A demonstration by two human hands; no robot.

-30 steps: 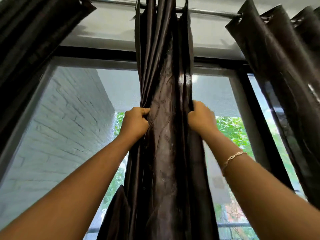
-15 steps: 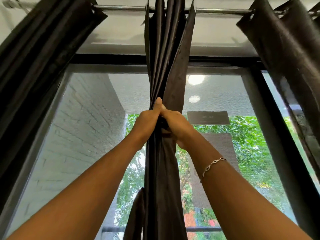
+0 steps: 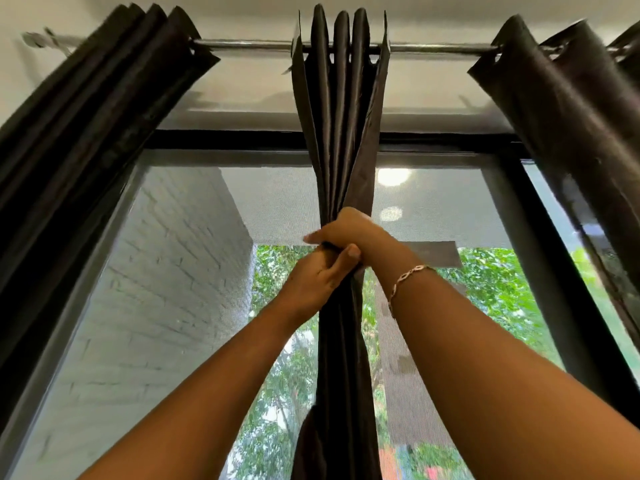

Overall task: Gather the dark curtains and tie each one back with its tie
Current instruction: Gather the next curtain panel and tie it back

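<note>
The middle curtain (image 3: 341, 109), hung from the rod (image 3: 249, 46), is bunched before the window. It is gripped by the left hand (image 3: 317, 275) just below the right hand (image 3: 346, 230), both closed around it.

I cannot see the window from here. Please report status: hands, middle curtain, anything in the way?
Left hand grips middle curtain, gathered tight. Right hand grips it just above. No tie in view, nothing in the way.

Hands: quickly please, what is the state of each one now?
Left hand: closed, gripping the gathered middle curtain.
Right hand: closed, gripping the same curtain, just above.
</note>
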